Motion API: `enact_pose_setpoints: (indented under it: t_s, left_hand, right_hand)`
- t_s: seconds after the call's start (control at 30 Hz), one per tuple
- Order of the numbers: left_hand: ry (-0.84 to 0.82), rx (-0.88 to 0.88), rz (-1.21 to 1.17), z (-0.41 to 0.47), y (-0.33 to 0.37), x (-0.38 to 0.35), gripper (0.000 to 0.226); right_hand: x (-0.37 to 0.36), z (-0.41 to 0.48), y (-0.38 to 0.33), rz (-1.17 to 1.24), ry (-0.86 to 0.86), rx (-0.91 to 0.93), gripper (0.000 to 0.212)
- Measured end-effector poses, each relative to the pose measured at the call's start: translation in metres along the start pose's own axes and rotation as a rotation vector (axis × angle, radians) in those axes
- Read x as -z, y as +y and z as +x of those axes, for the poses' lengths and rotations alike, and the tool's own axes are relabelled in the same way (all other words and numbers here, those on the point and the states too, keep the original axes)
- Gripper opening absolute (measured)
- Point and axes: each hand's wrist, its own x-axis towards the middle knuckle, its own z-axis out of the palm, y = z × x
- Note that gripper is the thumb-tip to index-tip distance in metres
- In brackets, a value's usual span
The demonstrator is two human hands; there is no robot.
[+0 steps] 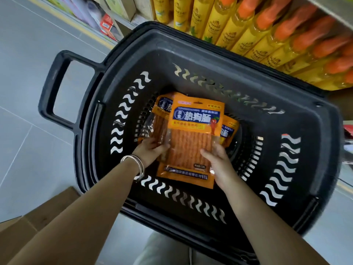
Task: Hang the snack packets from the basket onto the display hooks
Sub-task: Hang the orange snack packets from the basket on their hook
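Observation:
A black plastic basket [298, 119] stands on the floor below me with orange snack packets in its bottom. The top packet [193, 138] has a blue label and a clear window showing orange sticks. My right hand [217, 161] grips its lower right edge, thumb on the front. My left hand [150, 150], with silver bangles on the wrist, holds the lower left edge of the packets. A second packet [158, 119] sticks out behind on the left and a third [229, 131] on the right. No display hooks are in view.
The basket's handle [55, 87] points left over the grey tiled floor [24, 54]. Yellow bottles with orange caps [267, 31] fill a shelf at the upper right. Cardboard boxes [34, 219] lie at the lower left. More shelves with boxed goods [107, 20] stand at the top.

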Motion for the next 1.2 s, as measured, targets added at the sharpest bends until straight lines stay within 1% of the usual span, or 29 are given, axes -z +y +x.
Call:
enact_pose_setpoints:
  t_s: [0.03,0.07,0.13,0.17,0.2,0.23,0.3,0.33,0.37,0.43,0.47,0.5,0.57,0.6,0.7,0.73,0.77,0.8,0.83,0.87,0.9,0.93,0.97,1.03,1.1,1.13,1.2]
  left_hand:
    - [-0.041,0.014,-0.017,0.0,0.002,0.002,0.056]
    - [-0.067,0.025,-0.039,0.0,0.003,0.004,0.048]
    - [-0.052,0.063,-0.124,0.005,0.003,0.007,0.026]
    - [-0.021,0.081,-0.152,0.007,0.001,0.009,0.02]
    - [0.016,0.084,-0.146,0.01,0.0,0.01,0.019]
    - [0.053,0.078,-0.129,0.011,-0.002,0.011,0.019]
    - [0.109,0.059,-0.11,0.014,-0.003,0.012,0.019]
    - [0.123,0.057,-0.106,0.015,-0.004,0.013,0.017]
    - [0.13,0.058,-0.1,0.015,-0.004,0.014,0.015]
    - [0.138,0.049,-0.078,0.017,-0.005,0.014,0.015]
    - [0.144,0.041,-0.06,0.019,-0.006,0.014,0.015]
    - [0.151,0.031,-0.044,0.019,-0.006,0.014,0.015]
    - [0.156,0.018,-0.048,0.018,-0.006,0.014,0.014]
    - [0.15,0.019,-0.068,0.018,-0.006,0.014,0.014]
    - [0.126,0.034,-0.162,0.01,0.002,0.013,0.016]
    - [0.12,0.027,-0.186,0.007,0.004,0.013,0.02]
    - [0.112,0.021,-0.203,0.001,0.007,0.013,0.023]
    - [0.1,0.009,-0.209,-0.004,0.01,0.013,0.022]
    - [0.09,-0.004,-0.211,-0.012,0.016,0.014,0.018]
    - [0.08,-0.019,-0.21,-0.018,0.019,0.014,0.013]
    - [0.075,-0.041,-0.197,-0.029,0.027,0.015,0.009]
    - [0.082,-0.066,-0.177,-0.041,0.034,0.015,0.008]
    - [0.101,-0.096,-0.162,-0.054,0.043,0.014,0.013]
    - [0.159,-0.174,-0.134,-0.08,0.056,0.01,0.03]
    - [0.21,-0.253,-0.138,-0.112,0.07,0.003,0.051]
    - [0.238,-0.297,-0.133,-0.126,0.075,-0.001,0.053]
    - [0.291,-0.427,-0.097,-0.157,0.089,-0.009,0.038]
  right_hand:
    - [-0.006,-0.002,-0.002,0.046,-0.074,-0.021,0.027]
    - [-0.013,-0.002,-0.004,0.049,-0.138,-0.042,0.025]
    - [-0.026,0.002,-0.003,-0.067,-0.223,-0.07,0.023]
    - [-0.031,0.007,-0.002,-0.132,-0.235,-0.073,0.022]
    - [-0.034,0.013,-0.001,-0.176,-0.206,-0.072,0.023]
    - [-0.036,0.022,0.001,-0.203,-0.128,-0.057,0.024]
    - [-0.033,0.044,0.006,-0.195,0.153,-0.008,0.025]
    - [-0.031,0.054,0.009,-0.148,0.291,-0.011,0.033]
    - [-0.029,0.065,0.012,-0.101,0.393,-0.039,0.048]
    - [-0.026,0.082,0.017,-0.102,0.466,-0.144,0.079]
    - [-0.026,0.089,0.019,-0.116,0.461,-0.186,0.088]
    - [-0.026,0.096,0.02,-0.112,0.443,-0.212,0.092]
    - [-0.024,0.102,0.021,-0.104,0.409,-0.232,0.088]
    - [-0.022,0.102,0.021,-0.113,0.394,-0.226,0.079]
    - [-0.016,0.088,0.02,-0.092,0.379,-0.138,0.036]
    - [-0.012,0.079,0.019,-0.065,0.374,-0.112,0.032]
    - [-0.008,0.068,0.017,-0.038,0.361,-0.095,0.032]
    - [-0.003,0.055,0.014,-0.012,0.344,-0.074,0.039]
    - [0.001,0.042,0.01,-0.003,0.322,-0.041,0.047]
    - [0.004,0.031,0.009,0.001,0.306,0.0,0.051]
    - [0.008,0.017,0.004,0.007,0.304,0.043,0.047]
    - [0.012,0.002,-0.001,0.012,0.302,0.079,0.039]
    - [0.015,-0.014,-0.007,0.008,0.297,0.103,0.031]
    - [0.023,-0.048,-0.018,-0.011,0.312,0.147,0.022]
    - [0.035,-0.082,-0.029,-0.054,0.357,0.204,0.025]
    - [0.042,-0.1,-0.035,-0.068,0.388,0.235,0.028]
    - [0.06,-0.136,-0.046,-0.084,0.457,0.317,0.039]
